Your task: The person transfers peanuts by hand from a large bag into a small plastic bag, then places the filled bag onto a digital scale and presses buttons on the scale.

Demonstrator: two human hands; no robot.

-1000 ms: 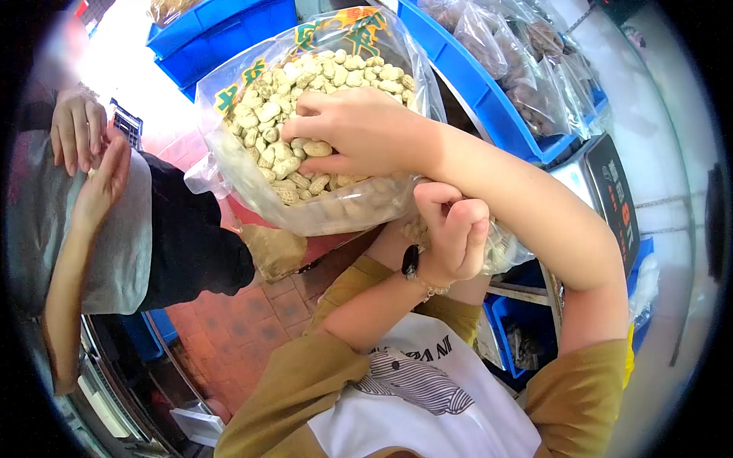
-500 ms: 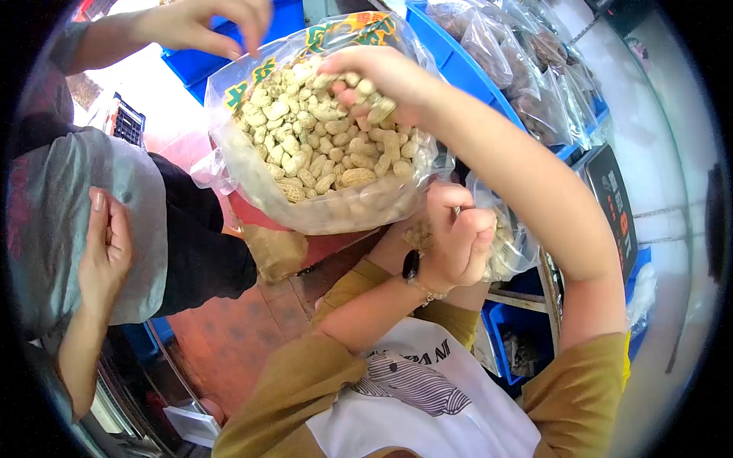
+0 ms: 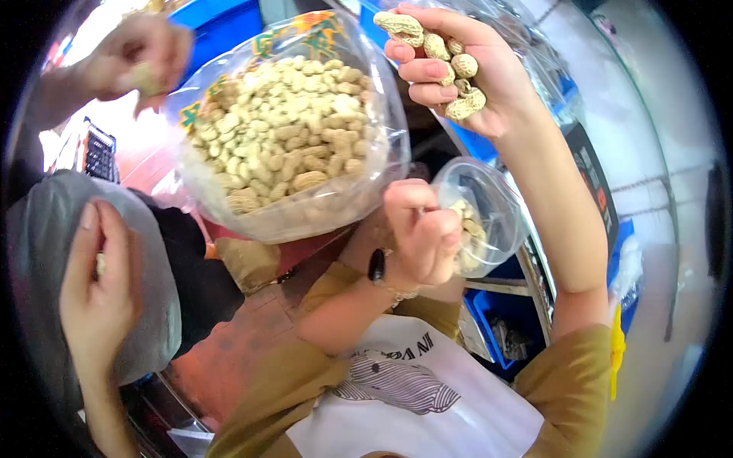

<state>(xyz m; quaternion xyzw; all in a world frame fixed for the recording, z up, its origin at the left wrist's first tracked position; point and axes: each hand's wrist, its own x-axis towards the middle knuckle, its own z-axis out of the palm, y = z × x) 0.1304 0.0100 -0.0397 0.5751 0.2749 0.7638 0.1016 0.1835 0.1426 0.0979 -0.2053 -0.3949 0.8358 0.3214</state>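
My right hand (image 3: 477, 80), raised at the upper right, has its fingers curled round several unshelled peanuts (image 3: 464, 66). Lower down, my left hand (image 3: 424, 233) is closed at the edge of a clear plastic container (image 3: 500, 200) with a wide round mouth. Peanuts (image 3: 469, 229) lie inside that container, partly hidden behind my left fingers. To the left of my hands stands a large clear plastic bag (image 3: 305, 217), its mouth wide open, full of peanuts (image 3: 298, 130).
Across from me, another person's hand (image 3: 141, 65) pinches what looks like a peanut; their other hand (image 3: 99, 275) is half closed near their grey shirt. Blue bins (image 3: 217, 34) stand behind the bag. A dark sign (image 3: 588, 172) is beside my right arm, and a brown paper bag (image 3: 246, 263) sits below.
My right hand has come up out of the big bag, moving right with peanuts in it. The other person's upper hand has drawn left, away from the bag. My left hand has shifted slightly left.
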